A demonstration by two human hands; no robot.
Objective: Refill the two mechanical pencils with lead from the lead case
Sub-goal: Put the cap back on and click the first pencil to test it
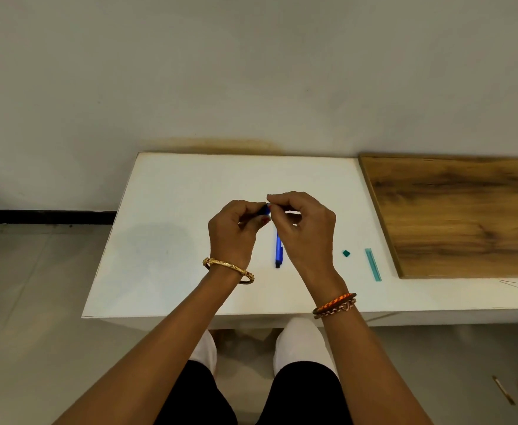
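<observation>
Pencils: two blue ones. One pencil on the counter (278,251) lies near the middle, pointing front to back, partly hidden behind the right hand. The held pencil (265,209) shows only as a short blue bit between the two hands, raised above the counter's middle.
Left hand (236,231): one, fingers curled round the held pencil.
Right hand (303,228): one, fingers (270,200) pinched narrow at the blue end of the held pencil; what they pinch is too small to tell.
Lead case (373,264): one, a thin teal strip lying near the counter's right side, just beside the wooden board (454,216).
Cap (346,253): one small dark green piece, between the lying pencil and the lead case, apart from both.
Counter (165,240): one, white.
Bracelets: one gold bangle (227,266) on the left wrist; several bands (335,305) on the right wrist.
</observation>
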